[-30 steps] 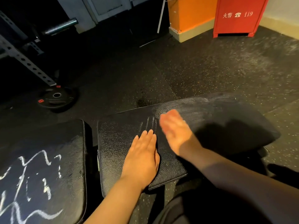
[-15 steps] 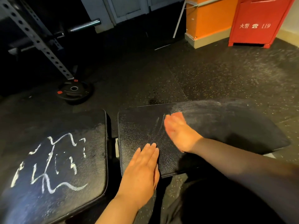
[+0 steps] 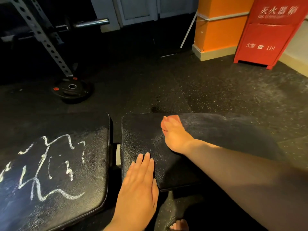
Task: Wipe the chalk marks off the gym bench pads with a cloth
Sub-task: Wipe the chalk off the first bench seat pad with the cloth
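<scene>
Black bench pad [image 3: 143,135] lies left-right — left hand [image 3: 138,189], right hand [image 3: 175,135] flat, grips empty.

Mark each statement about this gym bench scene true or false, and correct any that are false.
1. The left bench pad carries white chalk scribbles. True.
2. The left hand holds a cloth. False: it lies flat, fingers straight, on the near edge of the right bench pad, and no cloth is in view.
3. A weight plate lies on the floor at the foot of the rack upright. True.
4. The right hand rests on the left bench pad. False: it is on the right bench pad, near its far edge.
5. The fire extinguisher box is blue. False: it is red.
</scene>
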`<state>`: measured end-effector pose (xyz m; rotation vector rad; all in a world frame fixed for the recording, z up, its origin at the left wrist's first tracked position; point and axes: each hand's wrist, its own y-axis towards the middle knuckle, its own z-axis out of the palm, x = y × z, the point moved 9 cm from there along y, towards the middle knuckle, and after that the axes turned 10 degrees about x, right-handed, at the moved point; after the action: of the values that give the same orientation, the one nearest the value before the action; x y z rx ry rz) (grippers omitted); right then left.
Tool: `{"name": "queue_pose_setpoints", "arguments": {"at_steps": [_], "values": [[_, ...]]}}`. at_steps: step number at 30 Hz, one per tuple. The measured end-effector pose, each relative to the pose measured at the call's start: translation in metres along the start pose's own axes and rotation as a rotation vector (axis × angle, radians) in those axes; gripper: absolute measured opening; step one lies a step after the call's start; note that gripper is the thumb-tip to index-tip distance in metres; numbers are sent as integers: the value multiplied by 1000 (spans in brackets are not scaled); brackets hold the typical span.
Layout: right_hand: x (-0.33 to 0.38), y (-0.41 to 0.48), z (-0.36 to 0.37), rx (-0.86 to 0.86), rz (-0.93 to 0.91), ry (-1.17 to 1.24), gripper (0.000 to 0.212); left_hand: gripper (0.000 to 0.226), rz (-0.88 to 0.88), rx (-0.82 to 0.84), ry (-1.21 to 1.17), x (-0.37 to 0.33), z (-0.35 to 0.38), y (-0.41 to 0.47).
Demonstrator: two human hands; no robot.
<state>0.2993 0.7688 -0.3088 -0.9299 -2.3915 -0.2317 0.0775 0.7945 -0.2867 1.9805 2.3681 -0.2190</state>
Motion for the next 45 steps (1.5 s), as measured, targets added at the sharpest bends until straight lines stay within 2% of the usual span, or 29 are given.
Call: {"name": "queue_pose_setpoints", "arguments": {"at_steps": [2,4,6,8,11,12,13,14,17,19,21,23,25,26,28,30,32,34,35,37,40,43,44,45], "values": [[44,-15,12,126,-222,111,19,57,-10,-28,-10,1,-1,1],[72,-46,12,254,-374,171,36,56,-13,-43,-1,1,-1,1],[70,-67,8,362,-438,128,53,56,-9,-47,13,0,-2,0],[41,-64,-2,322,-368,45,50,55,0,-44,19,-1,-3,-1],[-32,-44,-11,121,196,-37,39,54,-7,-50,-16,-2,-6,-7],[-38,-42,-6,102,300,-48,40,54,-12,-54,-33,-1,-6,-9],[-30,-40,4,110,295,-29,40,54,-12,-55,-49,-1,-5,-12],[-10,-40,15,130,213,4,37,54,-9,-57,-58,-2,-3,-16],[74,-65,34,244,-166,129,44,56,16,-60,-63,-1,1,-27],[97,-91,33,357,-243,145,50,60,44,-53,-78,-2,2,-37],[92,-101,24,413,-274,37,46,66,76,-42,-90,-3,3,-48],[57,-98,6,339,-96,23,38,69,100,-42,-132,-2,1,-58],[20,-100,-12,220,228,-42,39,67,97,-50,-193,0,0,-64],[13,-108,-15,208,373,-92,40,67,83,-55,-216,0,0,-65],[21,-120,-11,242,494,-132,44,67,49,-69,-249,0,1,-65],[49,-124,-5,260,436,-39,42,65,26,-82,-267,-2,2,-65],[72,-124,8,282,259,82,34,64,12,-85,-276,-3,3,-66],[76,-123,10,294,181,92,31,65,0,-84,-292,-1,3,-67],[65,-123,3,255,226,72,33,65,2,-81,-295,-1,2,-68],[36,-127,-16,203,430,47,39,64,12,-67,-300,-1,0,-70],[18,-140,-25,261,590,54,39,63,-4,-49,-317,2,-2,-72],[36,-144,-14,317,452,243,53,61,-43,-61,-329,4,-1,-71],[41,-145,-8,343,372,259,61,61,-50,-69,-339,4,-2,-70],[47,-145,-3,376,251,175,62,60,-54,-76,-351,4,-2,-69]]}}
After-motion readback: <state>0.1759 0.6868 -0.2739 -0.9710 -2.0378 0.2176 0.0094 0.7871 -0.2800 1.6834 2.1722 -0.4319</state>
